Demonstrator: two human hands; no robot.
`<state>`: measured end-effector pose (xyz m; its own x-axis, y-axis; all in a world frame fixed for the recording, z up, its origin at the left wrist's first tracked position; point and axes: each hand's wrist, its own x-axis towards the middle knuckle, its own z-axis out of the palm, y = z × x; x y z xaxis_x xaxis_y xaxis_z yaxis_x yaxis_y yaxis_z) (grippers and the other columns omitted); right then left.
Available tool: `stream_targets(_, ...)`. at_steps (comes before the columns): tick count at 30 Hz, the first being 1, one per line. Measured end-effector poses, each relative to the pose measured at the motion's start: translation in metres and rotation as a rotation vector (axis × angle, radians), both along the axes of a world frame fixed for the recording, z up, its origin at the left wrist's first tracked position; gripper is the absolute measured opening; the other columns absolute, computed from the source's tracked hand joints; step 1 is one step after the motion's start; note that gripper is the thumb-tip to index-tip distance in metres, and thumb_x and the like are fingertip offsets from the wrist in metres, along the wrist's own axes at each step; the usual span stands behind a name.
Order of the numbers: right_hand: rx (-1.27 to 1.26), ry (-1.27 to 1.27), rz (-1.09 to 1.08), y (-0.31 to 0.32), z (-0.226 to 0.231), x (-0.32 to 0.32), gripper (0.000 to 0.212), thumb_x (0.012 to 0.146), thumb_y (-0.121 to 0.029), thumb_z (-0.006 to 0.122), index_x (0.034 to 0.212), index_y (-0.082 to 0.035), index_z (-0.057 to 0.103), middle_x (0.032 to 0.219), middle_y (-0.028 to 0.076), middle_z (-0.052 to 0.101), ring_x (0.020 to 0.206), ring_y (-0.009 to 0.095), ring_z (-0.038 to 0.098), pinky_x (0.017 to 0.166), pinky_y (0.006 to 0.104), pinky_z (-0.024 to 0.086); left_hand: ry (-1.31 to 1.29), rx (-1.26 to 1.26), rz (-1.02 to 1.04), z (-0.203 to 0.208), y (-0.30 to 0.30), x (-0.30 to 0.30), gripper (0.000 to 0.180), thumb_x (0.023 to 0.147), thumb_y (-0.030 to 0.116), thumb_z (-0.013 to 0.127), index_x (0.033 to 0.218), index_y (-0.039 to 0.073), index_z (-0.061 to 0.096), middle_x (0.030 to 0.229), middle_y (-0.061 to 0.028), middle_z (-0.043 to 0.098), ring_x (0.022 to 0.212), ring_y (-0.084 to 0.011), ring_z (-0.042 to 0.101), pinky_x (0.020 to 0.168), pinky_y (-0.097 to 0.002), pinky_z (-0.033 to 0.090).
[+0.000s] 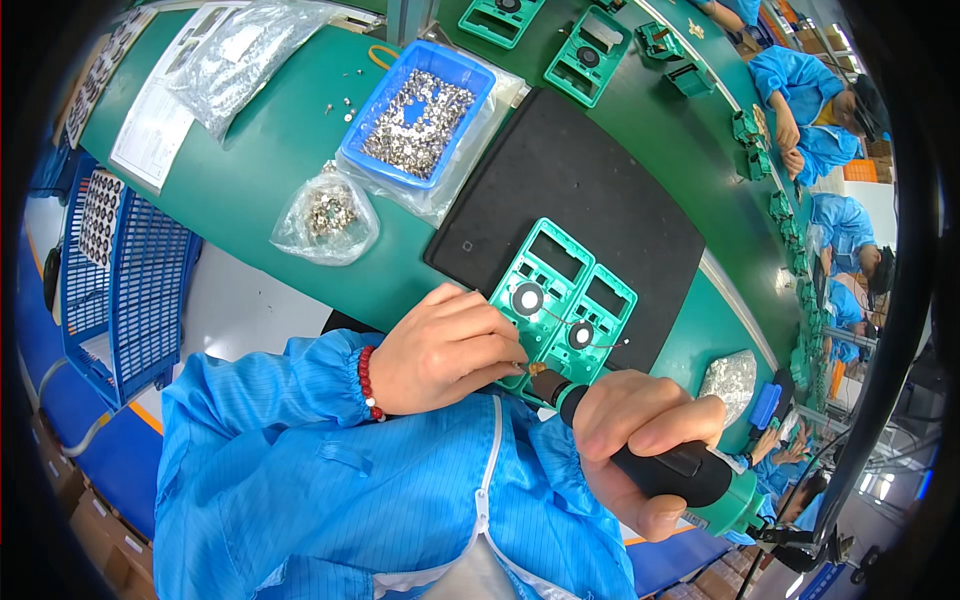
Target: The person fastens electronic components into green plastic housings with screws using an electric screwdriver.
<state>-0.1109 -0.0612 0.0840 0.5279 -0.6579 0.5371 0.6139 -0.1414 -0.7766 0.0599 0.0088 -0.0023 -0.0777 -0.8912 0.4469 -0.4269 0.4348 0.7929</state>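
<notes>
Gripping a power screwdriver (680, 470) in the right hand (640, 425), curling the left hand (445, 345), hold unclear, beside its tip (539, 371); working on green housings (553, 298) just ahead, with speakers (527, 299) seated, fastening seemingly unfinished.

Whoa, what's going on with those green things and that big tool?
A person in a blue jacket is working on two green plastic cases lying side by side on a black mat. The right hand grips what looks like a power screwdriver, its tip by the cases' near edge. The left hand's fingers are bunched beside that tip. Beyond sits a blue tray of small metal pieces.
</notes>
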Motion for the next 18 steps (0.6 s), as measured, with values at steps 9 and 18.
stream_targets(9,-0.01,0.032,0.007,0.0019,0.0019,-0.0008,0.051,0.084,-0.035,0.078,0.106,0.003,0.053,0.084,0.017,0.064,0.054,0.017,0.056,0.05,0.0321,0.048,0.031,0.057,0.007,0.0044,0.0019,0.0007,0.021,0.07,0.01,0.081,0.087,0.011,0.069,0.09,0.0036,0.063,0.082,-0.0156,0.058,0.075,-0.0319,0.037)
stream_targets(18,-0.005,0.042,0.0,0.005,0.0036,-0.0008,0.049,0.082,-0.032,0.079,0.105,0.004,0.055,0.082,0.017,0.064,0.055,0.017,0.057,0.05,0.033,0.049,-0.006,0.039,0.013,0.0066,0.0032,0.0003,0.018,0.072,0.013,0.078,0.086,0.012,0.067,0.089,0.0039,0.061,0.083,-0.0156,0.057,0.075,-0.0312,0.038)
